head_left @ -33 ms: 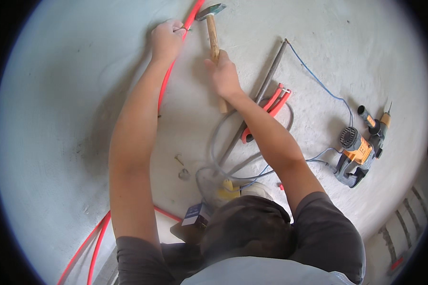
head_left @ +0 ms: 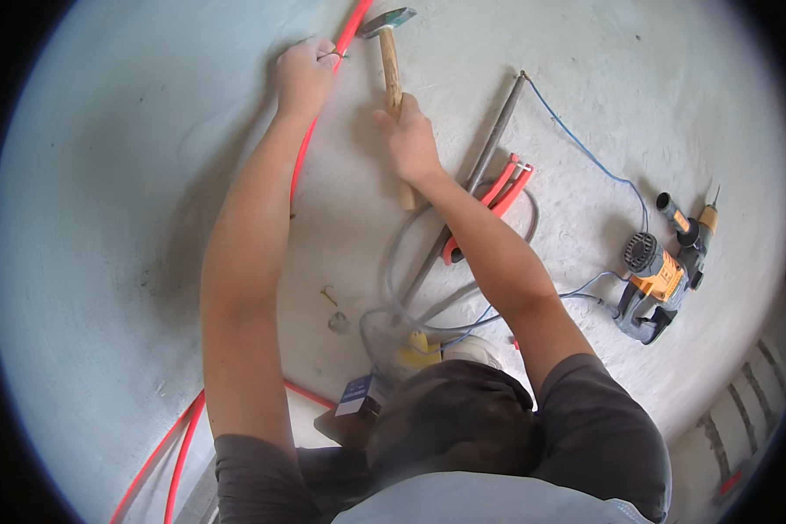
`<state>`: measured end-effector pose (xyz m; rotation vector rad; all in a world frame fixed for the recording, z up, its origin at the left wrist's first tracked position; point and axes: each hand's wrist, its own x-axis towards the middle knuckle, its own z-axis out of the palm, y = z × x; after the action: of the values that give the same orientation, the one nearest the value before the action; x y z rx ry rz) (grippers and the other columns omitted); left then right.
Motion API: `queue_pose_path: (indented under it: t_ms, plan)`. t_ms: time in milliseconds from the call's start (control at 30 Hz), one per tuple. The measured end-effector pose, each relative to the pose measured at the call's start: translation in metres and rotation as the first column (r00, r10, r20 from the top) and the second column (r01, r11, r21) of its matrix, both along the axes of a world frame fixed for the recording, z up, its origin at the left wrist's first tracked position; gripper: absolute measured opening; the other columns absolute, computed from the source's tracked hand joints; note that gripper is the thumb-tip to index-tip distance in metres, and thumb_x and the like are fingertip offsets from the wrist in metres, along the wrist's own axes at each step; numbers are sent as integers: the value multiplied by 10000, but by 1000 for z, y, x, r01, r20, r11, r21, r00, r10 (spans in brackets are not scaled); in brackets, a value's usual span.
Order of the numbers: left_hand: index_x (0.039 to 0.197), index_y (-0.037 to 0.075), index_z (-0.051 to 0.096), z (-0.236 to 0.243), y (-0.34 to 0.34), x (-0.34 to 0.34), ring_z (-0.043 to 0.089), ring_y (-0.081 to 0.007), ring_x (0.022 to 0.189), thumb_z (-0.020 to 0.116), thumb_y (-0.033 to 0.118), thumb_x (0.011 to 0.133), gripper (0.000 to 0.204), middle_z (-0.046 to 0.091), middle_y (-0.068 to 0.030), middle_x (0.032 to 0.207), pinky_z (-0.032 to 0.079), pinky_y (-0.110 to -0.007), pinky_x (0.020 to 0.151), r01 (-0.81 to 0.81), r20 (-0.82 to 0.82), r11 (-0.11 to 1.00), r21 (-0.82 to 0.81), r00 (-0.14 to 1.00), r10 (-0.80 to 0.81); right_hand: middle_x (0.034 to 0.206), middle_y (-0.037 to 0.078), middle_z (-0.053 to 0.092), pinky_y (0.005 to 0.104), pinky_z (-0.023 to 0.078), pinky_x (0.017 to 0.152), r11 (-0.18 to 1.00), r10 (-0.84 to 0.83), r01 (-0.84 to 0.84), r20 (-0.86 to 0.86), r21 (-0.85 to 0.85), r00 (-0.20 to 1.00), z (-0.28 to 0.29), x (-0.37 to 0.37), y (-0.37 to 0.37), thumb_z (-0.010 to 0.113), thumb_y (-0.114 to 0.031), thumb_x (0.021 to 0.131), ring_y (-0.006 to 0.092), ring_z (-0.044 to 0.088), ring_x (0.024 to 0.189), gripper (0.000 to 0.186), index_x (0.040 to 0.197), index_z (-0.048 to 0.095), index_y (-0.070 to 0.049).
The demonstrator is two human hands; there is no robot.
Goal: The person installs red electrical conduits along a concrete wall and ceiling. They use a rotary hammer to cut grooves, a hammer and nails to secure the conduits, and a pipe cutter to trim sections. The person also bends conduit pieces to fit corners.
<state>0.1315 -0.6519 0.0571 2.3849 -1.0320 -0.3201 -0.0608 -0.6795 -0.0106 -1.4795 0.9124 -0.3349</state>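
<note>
Pale concrete (head_left: 576,52): left hand (head_left: 306,74) pinches something thin (head_left: 330,54) at the red pipe (head_left: 349,31), right hand (head_left: 412,147) grips hammer (head_left: 390,65), apparently positioning, steady aim needed next.

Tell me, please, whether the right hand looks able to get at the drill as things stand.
Probably not right away: the right hand is closed around the hammer, and the drill lies well off to the right. Nothing covers it, though, so a free hand might manage.

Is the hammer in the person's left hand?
No, the right hand grips the hammer; the left hand is at the red tube.
</note>
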Motion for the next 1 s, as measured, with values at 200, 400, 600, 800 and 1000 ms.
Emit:
queue_pose_path:
  t_ms: [200,400,600,800,1000]
  plan:
    - [1010,27,722,-29,-4,11,679,-319,867,729,52,845,167,711,-139,959,540,-396,803,185,316,982,-34,934,-166,774,128,602,375,505,501,980,-140,130,56,148,989,6,-2,1,565,-226,1029,204,616,615,354,1254,465,28]
    - [968,76,737,-34,-5,22,673,-331,915,689,85,840,138,703,-90,986,535,-447,812,297,319,955,-27,908,-273,749,119,603,373,492,499,997,-42,40,22,72,999,4,-2,2,568,-225,1031,201,593,556,348,1248,469,28]
    - [1064,86,752,-55,7,30,690,-320,917,667,26,829,257,721,-94,1011,546,-425,808,206,283,963,-174,947,-151,803,293,645,511,493,673,994,104,-103,-29,36,994,46,-26,-14,594,-186,1005,468,655,745,307,1172,454,31]
    - [1296,84,688,-35,-13,5,709,-318,828,615,-34,832,485,752,-148,937,565,-404,790,-107,1,937,-331,993,114,769,293,653,552,501,652,879,279,-313,-144,-360,949,108,-49,-30,558,-159,1008,505,649,732,339,1258,399,7]
    - [1327,54,661,-41,-10,4,722,-318,834,605,-38,840,498,752,-158,923,573,-395,808,-176,16,937,-302,982,190,747,281,658,563,518,653,760,382,-518,-376,-393,844,90,-39,-39,562,-127,998,497,655,714,361,1278,387,19]
